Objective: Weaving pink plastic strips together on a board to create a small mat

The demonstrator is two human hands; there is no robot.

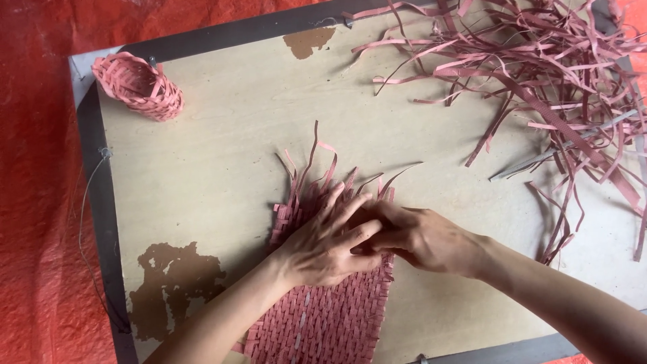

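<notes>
Hands meet over a pink woven mat [323, 317] near the front edge of the board [222, 148]. Left hand [323, 246] lies flat on the weave, fingers spread and pressing down. Right hand [421, 237] comes in from the side, fingers drawn together at the mat's upper right edge, tips tucked under the left fingers; whether they pinch a strip I cannot tell. Loose strip ends [317, 165] stand out from the mat's unfinished far edge, curling upward. Mat looks light, thin and pliant, probably springy at the free ends; the weave likely slackens if lifted by one strand. Best hold, by my judgement: flat palm on the woven body, pinch single strips close to where they leave the weave. Further out: a small woven basket [138, 86] of the same pink material at the far left corner, well apart. A tangled strip pile [539, 67] covers the far right. Orange tarp [40, 202] lies beyond the board.
</notes>
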